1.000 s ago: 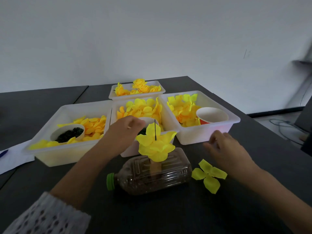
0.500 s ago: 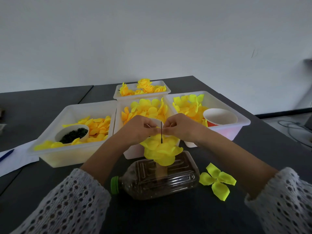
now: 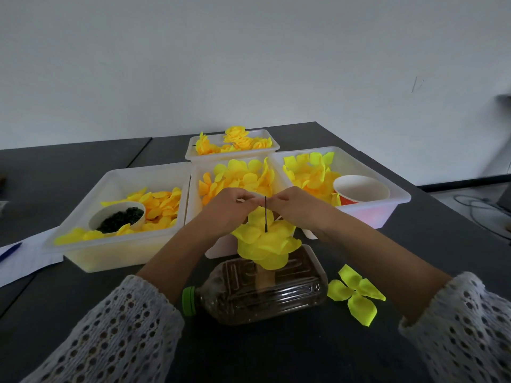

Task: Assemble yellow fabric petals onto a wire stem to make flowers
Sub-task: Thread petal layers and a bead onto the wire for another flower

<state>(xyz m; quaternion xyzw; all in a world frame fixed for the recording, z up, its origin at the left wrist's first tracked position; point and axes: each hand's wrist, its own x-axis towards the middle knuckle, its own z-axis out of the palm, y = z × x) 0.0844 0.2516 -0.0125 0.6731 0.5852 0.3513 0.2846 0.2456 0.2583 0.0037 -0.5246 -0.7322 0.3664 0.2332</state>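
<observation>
Near edge: your two sleeves, white open-knit, left and right, both forearms reaching far toward the middle of the dark table

Near centre: brown plastic bottle lying on its side, green cap to the left; it serves as the stand for the stem. Just right of it, one loose petal piece, bright yellow, flat on the table, untouched

Above the bottle: partly built flower, yellow petals bunched round the wire stem, which stands upright with its dark tip bare

At the stem tip: your left hand and right hand, fingertips drawn in narrow and meeting either side of the wire. They appear to pinch something small there; it is too small to name. Change: a second ago your right hand lay low near the loose petal piece and your left worked alone at the middle tray; half a second ago both had closed on the tip, and they remain so. Judgement: a further part is being threaded on, so the flower is unfinished

Beyond: left tray with petals and a white cup of dark bits; middle tray of petals; right tray with petals and a paper cup

Farthest: small tray of finished flowers; far left, paper and pen
</observation>
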